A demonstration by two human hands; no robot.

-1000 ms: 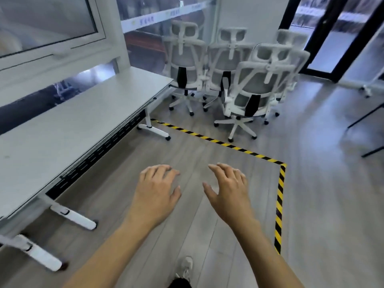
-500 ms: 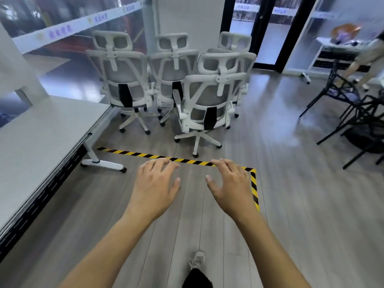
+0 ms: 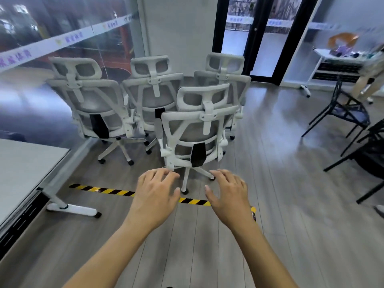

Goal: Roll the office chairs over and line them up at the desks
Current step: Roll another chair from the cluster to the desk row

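Both arms reach forward from the bottom edge, palms down. The left hand [image 3: 154, 196] hovers with its grip spread, fingers loosely fanned and holding nothing; the right hand [image 3: 229, 196] beside it is the same, fingers relaxed and apart, thumb out toward the left hand. Neither touches anything.

Straight ahead at twelve o'clock stands the nearest office chair [image 3: 197, 129], white frame with grey mesh, its back turned to the camera and its castor base just beyond the fingertips. Behind it, a cluster of three more: a second chair [image 3: 91, 104] at eleven o'clock, a third chair [image 3: 153, 90] just left of twelve, and a fourth chair [image 3: 226, 69] at one o'clock, partly hidden by the nearest one. All face away, close together, possibly touching at the armrests, though blur makes that hard to tell.

A strip of yellow-and-black floor tape [image 3: 108, 191] runs across the wood-look floor [image 3: 291, 204], passing under the hands. At nine o'clock the corner of the white desk surface [image 3: 27, 169] shows, with its white foot [image 3: 70, 209] on the floor. At three o'clock stand black metal chairs [image 3: 349, 115].
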